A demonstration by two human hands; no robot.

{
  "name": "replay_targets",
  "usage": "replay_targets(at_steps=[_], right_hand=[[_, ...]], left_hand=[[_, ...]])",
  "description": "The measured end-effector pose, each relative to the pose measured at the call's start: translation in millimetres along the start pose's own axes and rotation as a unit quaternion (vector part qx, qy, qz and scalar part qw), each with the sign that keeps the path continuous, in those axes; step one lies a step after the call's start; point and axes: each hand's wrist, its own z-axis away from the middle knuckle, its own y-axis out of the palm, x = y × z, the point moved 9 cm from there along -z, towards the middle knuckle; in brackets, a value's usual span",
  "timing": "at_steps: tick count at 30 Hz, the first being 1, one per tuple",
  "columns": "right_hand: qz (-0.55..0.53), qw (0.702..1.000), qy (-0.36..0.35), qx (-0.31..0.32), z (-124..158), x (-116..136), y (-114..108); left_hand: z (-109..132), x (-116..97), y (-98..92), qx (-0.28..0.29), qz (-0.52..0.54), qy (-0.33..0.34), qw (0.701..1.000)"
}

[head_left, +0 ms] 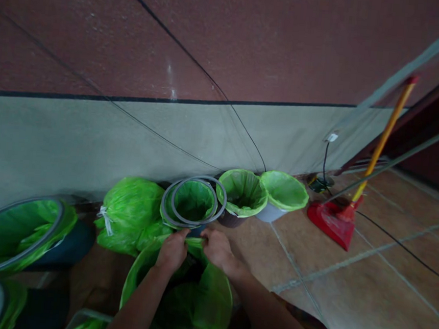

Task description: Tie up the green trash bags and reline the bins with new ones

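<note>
A large bin lined with a green bag point(214, 307) stands right in front of me, its mouth open and its inside dark. At its far rim, my left hand point(173, 250) pinches the edge of the green liner. Close beside it on the right, my right hand point(218, 246) is closed on the same liner edge. Just beyond both hands, a lined bin point(194, 203) has two loose grey rings point(223, 188) over its mouth. A tied, full green bag point(133, 210) lies to the left of that bin.
Two smaller lined bins point(242, 189) point(284, 190) stand against the wall. More lined bins point(70, 246) are at the left. A red dustpan point(331, 223) with a yellow handle and a black cable are on the tiled floor at the right.
</note>
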Motion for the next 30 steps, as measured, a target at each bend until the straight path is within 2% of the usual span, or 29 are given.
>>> replay_targets(at_steps=[5, 9, 16, 22, 30], right_hand=[[0.003, 1.0, -0.004, 0.005, -0.9, 5.5, 3.8], [0.024, 0.999, -0.03, 0.013, -3.6, 7.9, 9.1], [0.045, 0.997, -0.07, 0.002, 0.9, 12.9, 7.5], [0.081, 0.995, -0.052, 0.019, 5.5, 17.5, 3.2], [0.104, 0.994, -0.02, 0.035, 4.8, 10.1, 12.7]], left_hand=[[0.5, -6.8, -0.9, -0.016, 0.026, 0.024, 0.999], [0.3, -6.1, -5.7, -0.021, 0.05, 0.018, 0.998], [-0.1, -0.3, -2.8, -0.012, 0.009, -0.008, 1.0], [1.8, 0.5, -5.4, -0.016, -0.013, -0.014, 1.0], [2.2, -0.8, -8.8, -0.029, -0.032, -0.011, 0.999]])
